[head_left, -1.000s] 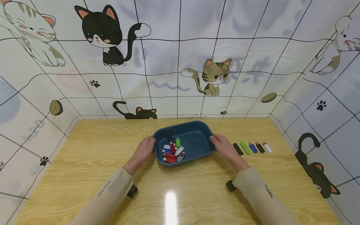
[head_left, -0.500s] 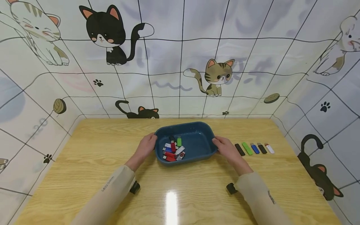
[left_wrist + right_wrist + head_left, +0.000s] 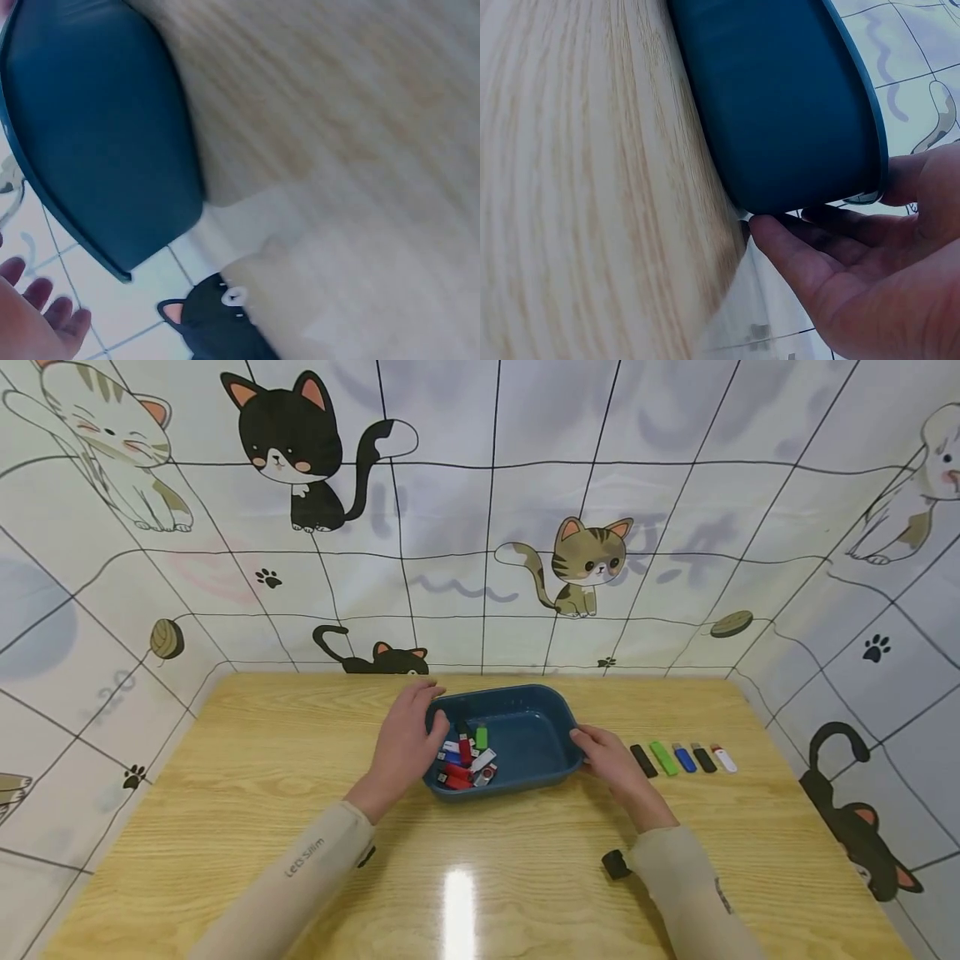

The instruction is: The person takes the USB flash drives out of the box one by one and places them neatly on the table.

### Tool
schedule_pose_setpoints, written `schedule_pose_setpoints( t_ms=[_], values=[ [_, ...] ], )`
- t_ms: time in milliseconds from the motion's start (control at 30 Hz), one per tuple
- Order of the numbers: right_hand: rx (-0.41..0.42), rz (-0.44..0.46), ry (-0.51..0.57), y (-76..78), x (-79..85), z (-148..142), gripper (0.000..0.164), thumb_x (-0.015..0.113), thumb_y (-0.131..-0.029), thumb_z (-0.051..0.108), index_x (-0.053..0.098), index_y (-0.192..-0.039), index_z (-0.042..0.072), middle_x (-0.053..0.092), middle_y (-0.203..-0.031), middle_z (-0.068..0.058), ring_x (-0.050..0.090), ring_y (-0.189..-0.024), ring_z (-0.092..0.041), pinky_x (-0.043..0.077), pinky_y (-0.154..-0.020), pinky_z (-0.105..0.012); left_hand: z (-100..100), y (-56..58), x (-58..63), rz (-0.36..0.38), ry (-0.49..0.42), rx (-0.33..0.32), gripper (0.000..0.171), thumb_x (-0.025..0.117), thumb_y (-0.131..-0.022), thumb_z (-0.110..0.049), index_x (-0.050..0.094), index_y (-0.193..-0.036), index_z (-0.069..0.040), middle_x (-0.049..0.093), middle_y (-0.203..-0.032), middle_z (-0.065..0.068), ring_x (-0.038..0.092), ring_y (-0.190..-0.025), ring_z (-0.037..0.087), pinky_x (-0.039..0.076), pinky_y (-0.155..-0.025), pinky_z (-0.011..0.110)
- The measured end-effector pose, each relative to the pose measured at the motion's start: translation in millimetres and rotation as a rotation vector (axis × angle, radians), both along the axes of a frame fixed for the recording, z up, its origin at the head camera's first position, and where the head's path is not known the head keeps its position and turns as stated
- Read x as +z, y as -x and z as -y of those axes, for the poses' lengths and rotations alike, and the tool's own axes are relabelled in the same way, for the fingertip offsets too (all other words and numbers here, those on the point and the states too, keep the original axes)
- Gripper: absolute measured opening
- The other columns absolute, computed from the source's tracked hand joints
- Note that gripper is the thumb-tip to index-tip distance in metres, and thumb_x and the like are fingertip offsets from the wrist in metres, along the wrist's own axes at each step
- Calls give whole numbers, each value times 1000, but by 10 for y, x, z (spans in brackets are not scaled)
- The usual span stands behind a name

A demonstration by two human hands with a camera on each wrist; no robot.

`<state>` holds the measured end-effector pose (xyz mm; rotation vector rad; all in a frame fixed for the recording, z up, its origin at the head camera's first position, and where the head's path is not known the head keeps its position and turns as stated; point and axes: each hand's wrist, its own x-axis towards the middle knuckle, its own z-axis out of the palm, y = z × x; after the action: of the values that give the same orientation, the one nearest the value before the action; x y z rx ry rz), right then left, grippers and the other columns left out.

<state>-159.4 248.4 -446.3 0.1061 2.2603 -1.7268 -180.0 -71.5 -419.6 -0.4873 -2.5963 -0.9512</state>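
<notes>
A dark blue plastic basin [image 3: 528, 739] stands slightly turned on the wooden table. USB flash drives [image 3: 465, 764] in red, white, blue, green and black lie heaped in its left part. My right hand [image 3: 615, 768] holds the basin's right end. In the right wrist view its thumb is at the rim and its fingers are against the outer wall of the basin [image 3: 787, 105]. Near the basin's left end, my left hand [image 3: 408, 735] is raised with loosely bent fingers. The left wrist view shows that hand [image 3: 37, 322] apart from the basin [image 3: 97, 127], holding nothing.
To the right of the basin, a row of USB flash drives lies on the table [image 3: 300, 718]: black, a green one [image 3: 663, 757], blue, black and white. A cat-printed cloth [image 3: 465, 527] encloses the back and sides.
My left hand has let go of the basin's left end and risen up over its left rim. My right hand keeps its hold. The view has shifted slightly.
</notes>
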Motion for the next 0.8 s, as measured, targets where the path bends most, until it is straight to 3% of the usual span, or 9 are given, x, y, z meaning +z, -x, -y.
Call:
schedule_pose_setpoints(
  t_ms=[100,367,500,600,800],
  values=[
    [1,7,4,-1,-11,-10,60,40,-113,26,25,-159,-10,28,-162,-32,33,-147,-46,39,-115,-55,-90,-9,54,26,122,-18,33,59,-102,-16,65,-131,-2,61,-136,14,57,-126,33,50,-105,47],
    [-7,12,-2,2,-15,-9,61,41,-113,27,25,-158,-10,26,-162,-32,33,-147,-47,39,-114,-55,-295,50,125,186,370,-42,37,62,-103,-25,65,-130,1,69,-125,17,69,-104,29,59,-85,44],
    [-16,17,-6,10,-13,3,62,42,-113,28,25,-159,-10,27,-163,-31,32,-148,-45,39,-114,-54,-364,99,110,283,476,-34,38,62,-104,-30,63,-119,4,70,-92,14,70,-76,24,59,-66,37],
    [-21,20,-7,15,-15,15,61,42,-113,27,25,-158,-10,27,-163,-31,33,-148,-44,39,-114,-53,-399,127,89,373,512,-27,43,65,-103,-34,59,-114,7,60,-69,9,62,-56,20,52,-51,32],
    [-29,22,-1,16,-24,18,60,41,-113,26,26,-158,-11,27,-163,-31,33,-148,-44,39,-114,-53,-452,155,55,468,502,-17,46,69,-99,-36,58,-110,7,57,-71,9,61,-59,21,53,-54,32]
  ],
)
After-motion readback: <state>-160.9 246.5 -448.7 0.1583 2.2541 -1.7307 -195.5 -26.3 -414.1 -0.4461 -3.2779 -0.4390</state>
